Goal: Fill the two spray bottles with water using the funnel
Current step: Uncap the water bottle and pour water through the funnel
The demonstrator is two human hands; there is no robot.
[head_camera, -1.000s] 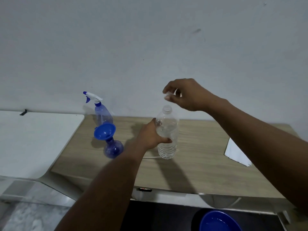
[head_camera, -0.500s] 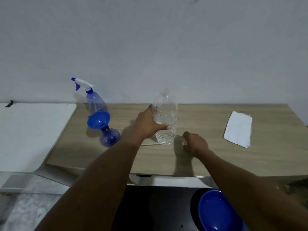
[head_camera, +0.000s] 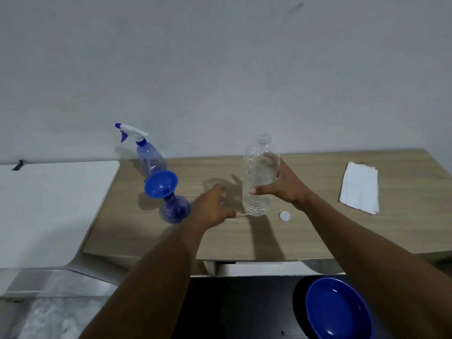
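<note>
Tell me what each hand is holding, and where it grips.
The right hand grips the clear plastic water bottle around its middle. The left hand holds nothing.

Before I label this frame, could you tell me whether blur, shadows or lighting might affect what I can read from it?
Head view: the left hand is motion-smeared at the fingers; the right hand gripping the water bottle is sharp; the bottle throws a soft shadow toward the camera across the wooden table; light is dim.
</note>
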